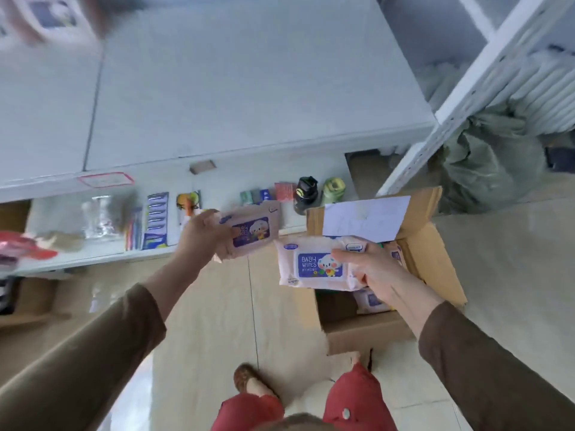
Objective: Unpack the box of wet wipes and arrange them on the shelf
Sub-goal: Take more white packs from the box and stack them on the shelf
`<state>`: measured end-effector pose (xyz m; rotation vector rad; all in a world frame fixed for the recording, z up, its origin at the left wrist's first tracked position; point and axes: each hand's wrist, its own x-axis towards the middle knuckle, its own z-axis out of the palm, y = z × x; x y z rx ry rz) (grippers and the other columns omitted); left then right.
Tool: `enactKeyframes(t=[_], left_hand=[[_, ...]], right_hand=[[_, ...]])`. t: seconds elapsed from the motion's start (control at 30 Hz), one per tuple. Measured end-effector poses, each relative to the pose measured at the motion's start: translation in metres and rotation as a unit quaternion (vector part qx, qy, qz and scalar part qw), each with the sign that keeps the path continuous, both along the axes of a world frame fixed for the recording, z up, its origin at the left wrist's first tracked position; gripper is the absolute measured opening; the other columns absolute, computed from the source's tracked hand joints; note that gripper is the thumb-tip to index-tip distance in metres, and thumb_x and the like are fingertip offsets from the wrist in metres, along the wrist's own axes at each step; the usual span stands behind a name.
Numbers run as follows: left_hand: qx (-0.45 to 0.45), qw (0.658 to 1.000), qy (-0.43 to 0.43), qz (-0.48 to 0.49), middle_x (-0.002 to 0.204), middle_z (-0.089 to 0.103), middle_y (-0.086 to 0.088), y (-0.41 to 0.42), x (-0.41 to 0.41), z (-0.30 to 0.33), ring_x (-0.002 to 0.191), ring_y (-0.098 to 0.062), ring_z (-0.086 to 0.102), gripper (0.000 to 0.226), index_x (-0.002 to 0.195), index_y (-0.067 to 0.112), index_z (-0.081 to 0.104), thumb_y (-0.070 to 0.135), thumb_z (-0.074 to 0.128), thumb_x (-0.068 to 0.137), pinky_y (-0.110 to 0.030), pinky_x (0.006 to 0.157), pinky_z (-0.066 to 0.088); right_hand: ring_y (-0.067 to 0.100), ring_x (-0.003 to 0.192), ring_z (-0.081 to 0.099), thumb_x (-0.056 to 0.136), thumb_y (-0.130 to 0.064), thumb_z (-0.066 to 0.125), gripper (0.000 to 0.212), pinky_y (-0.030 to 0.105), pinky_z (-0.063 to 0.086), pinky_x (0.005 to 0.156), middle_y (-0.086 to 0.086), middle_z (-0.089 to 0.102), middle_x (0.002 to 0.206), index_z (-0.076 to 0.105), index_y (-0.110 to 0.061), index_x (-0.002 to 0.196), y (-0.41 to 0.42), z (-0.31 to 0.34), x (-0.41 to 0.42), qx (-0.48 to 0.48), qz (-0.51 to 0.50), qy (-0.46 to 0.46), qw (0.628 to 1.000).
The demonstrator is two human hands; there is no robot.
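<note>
My left hand grips a pale pink pack of baby wipes with a purple label, held up in front of the lower shelf. My right hand holds a second pack of baby wipes by its right end, with what looks like another pack behind it, just above the open cardboard box on the floor. More pink packs lie inside the box. A white paper sheet lies across the box's far flap.
The lower shelf carries toothbrush packs, clear bottles, a dark bottle and a green bottle. The wide white shelf top lies above. A white rack and a green bag stand at right. Another cardboard box sits at left.
</note>
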<state>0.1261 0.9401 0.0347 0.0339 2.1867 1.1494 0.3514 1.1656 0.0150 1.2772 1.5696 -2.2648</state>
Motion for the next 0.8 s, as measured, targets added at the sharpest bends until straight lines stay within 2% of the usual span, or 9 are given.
enactKeyframes(t=[0.03, 0.1, 0.2, 0.27, 0.33, 0.43, 0.57, 0.7, 0.8], left_hand=[[-0.001, 1.0, 0.007, 0.005, 0.095, 0.073, -0.005, -0.031, -0.013, 0.014, 0.087, -0.026, 0.07, 0.055, 0.105, 0.024, 0.068, 0.039, 0.079, 0.053, -0.045, 0.078, 0.059], [0.011, 0.999, 0.029, 0.009, 0.092, 0.072, -0.009, -0.086, -0.037, 0.042, 0.086, -0.029, 0.069, 0.045, 0.093, 0.028, 0.068, 0.039, 0.079, 0.05, -0.041, 0.071, 0.053], [0.046, 0.997, 0.064, 0.017, 0.092, 0.071, -0.011, -0.144, -0.072, 0.083, 0.088, -0.037, 0.069, 0.04, 0.091, 0.031, 0.067, 0.032, 0.078, 0.052, -0.045, 0.073, 0.055], [0.074, 0.993, 0.093, 0.001, 0.098, 0.073, -0.011, -0.172, -0.096, 0.109, 0.094, -0.038, 0.07, 0.042, 0.101, 0.03, 0.069, 0.023, 0.078, 0.06, -0.052, 0.081, 0.059], [0.075, 0.988, 0.131, -0.016, 0.094, 0.076, -0.005, -0.192, -0.125, 0.126, 0.09, -0.027, 0.073, 0.033, 0.102, 0.027, 0.073, 0.011, 0.075, 0.073, -0.043, 0.079, 0.061], [0.057, 0.978, 0.201, -0.018, 0.079, 0.074, 0.007, -0.209, -0.169, 0.152, 0.071, -0.01, 0.069, 0.02, 0.092, 0.027, 0.074, 0.009, 0.072, 0.083, -0.025, 0.063, 0.056], [0.035, 0.966, 0.256, -0.018, 0.077, 0.072, 0.007, -0.22, -0.243, 0.169, 0.066, -0.008, 0.064, 0.004, 0.088, 0.027, 0.072, 0.023, 0.072, 0.087, -0.026, 0.059, 0.049], [0.047, 0.967, 0.251, 0.008, 0.083, 0.073, 0.002, -0.224, -0.328, 0.177, 0.069, -0.01, 0.064, 0.007, 0.091, 0.022, 0.072, 0.017, 0.068, 0.089, -0.023, 0.062, 0.046], [0.06, 0.968, 0.236, 0.053, 0.089, 0.073, -0.005, -0.229, -0.392, 0.174, 0.075, -0.016, 0.065, 0.01, 0.094, 0.021, 0.071, 0.016, 0.068, 0.086, -0.029, 0.066, 0.05]], right_hand=[[0.048, 0.091, 0.064, 0.069, -0.024, 0.089, 0.034, 0.031, 0.041, 0.057, 0.021, 0.074, 0.106, 0.074, -0.016, 0.098, -0.018, 0.016, -0.017, 0.011, 0.022, 0.0, 1.0], [0.036, 0.079, 0.049, 0.07, -0.026, 0.085, 0.03, 0.023, 0.027, 0.045, 0.023, 0.073, 0.104, 0.074, -0.019, 0.097, -0.049, 0.043, -0.051, 0.022, 0.057, 0.011, 0.998], [0.03, 0.08, 0.046, 0.067, -0.03, 0.085, 0.035, 0.026, 0.028, 0.049, 0.022, 0.073, 0.102, 0.074, -0.019, 0.098, -0.085, 0.077, -0.106, 0.041, 0.094, 0.048, 0.994], [0.021, 0.061, 0.043, 0.076, -0.021, 0.083, 0.027, 0.021, 0.029, 0.045, 0.017, 0.074, 0.092, 0.073, -0.018, 0.101, -0.101, 0.095, -0.144, 0.068, 0.111, 0.059, 0.99], [0.018, 0.051, 0.034, 0.083, -0.018, 0.077, 0.024, 0.02, 0.028, 0.043, 0.013, 0.074, 0.088, 0.071, -0.014, 0.105, -0.111, 0.109, -0.182, 0.086, 0.132, 0.078, 0.984], [0.023, 0.064, 0.045, 0.08, -0.022, 0.079, 0.027, 0.019, 0.03, 0.045, 0.017, 0.074, 0.095, 0.071, -0.015, 0.105, -0.124, 0.12, -0.241, 0.103, 0.146, 0.109, 0.978], [0.03, 0.073, 0.042, 0.078, -0.02, 0.08, 0.03, 0.026, 0.028, 0.051, 0.018, 0.071, 0.096, 0.07, -0.014, 0.105, -0.134, 0.127, -0.323, 0.102, 0.143, 0.151, 0.973], [0.033, 0.077, 0.052, 0.084, -0.016, 0.074, 0.031, 0.026, 0.03, 0.05, 0.022, 0.072, 0.096, 0.067, -0.009, 0.114, -0.135, 0.133, -0.412, 0.108, 0.15, 0.175, 0.967], [0.026, 0.07, 0.058, 0.075, -0.024, 0.078, 0.042, 0.026, 0.03, 0.05, 0.017, 0.072, 0.094, 0.067, -0.01, 0.114, -0.136, 0.137, -0.478, 0.114, 0.151, 0.191, 0.963]])
